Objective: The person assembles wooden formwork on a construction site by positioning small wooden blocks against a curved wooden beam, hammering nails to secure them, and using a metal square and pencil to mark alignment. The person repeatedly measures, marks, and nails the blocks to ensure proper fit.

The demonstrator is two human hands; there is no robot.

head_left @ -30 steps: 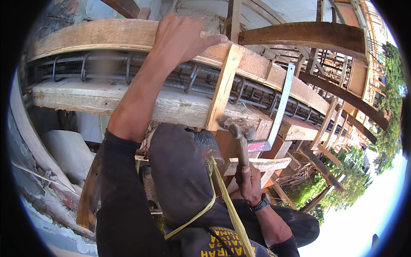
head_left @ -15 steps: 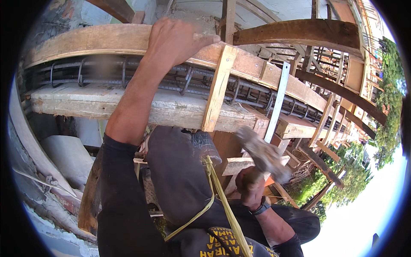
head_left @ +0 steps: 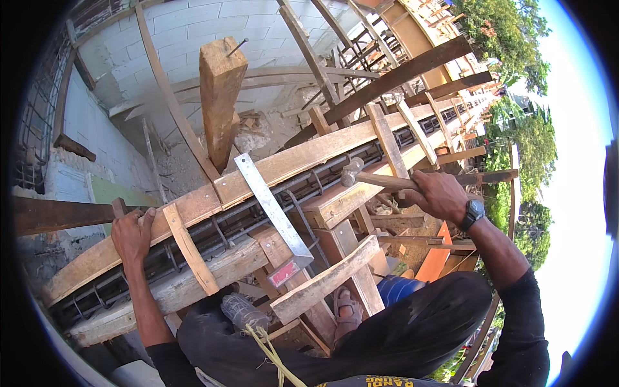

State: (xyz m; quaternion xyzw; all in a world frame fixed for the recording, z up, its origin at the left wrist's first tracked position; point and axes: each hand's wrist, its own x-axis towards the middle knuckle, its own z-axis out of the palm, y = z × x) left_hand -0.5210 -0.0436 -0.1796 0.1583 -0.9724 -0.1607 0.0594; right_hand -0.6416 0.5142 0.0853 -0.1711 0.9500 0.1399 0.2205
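Note:
My left hand [head_left: 132, 235] is closed over the top edge of the far long wooden board [head_left: 264, 177], left of a short wooden cleat [head_left: 190, 248]. That cleat bridges the gap to a near timber [head_left: 174, 280]. Between the boards runs a cage of steel rebar [head_left: 222, 235]. In my right hand [head_left: 442, 195] is the wooden handle of a hammer [head_left: 387, 181]; its head hovers over or touches the near side of the formwork, which I cannot tell. Between my hands, a metal carpenter's square [head_left: 274, 213] lies across both boards.
An upright wooden post [head_left: 222, 97] with a nail in its top stands beyond the beam. Dark timbers [head_left: 400, 80] cross at the far right. My feet are below the beam, near a loose plank [head_left: 325, 277] and a blue container [head_left: 394, 290]. A block wall [head_left: 258, 29] stands behind.
My view has shifted, showing more of the beam to the right. The hammer, blurred near my lap before, is now raised beside the beam. My left hand remains on the far board.

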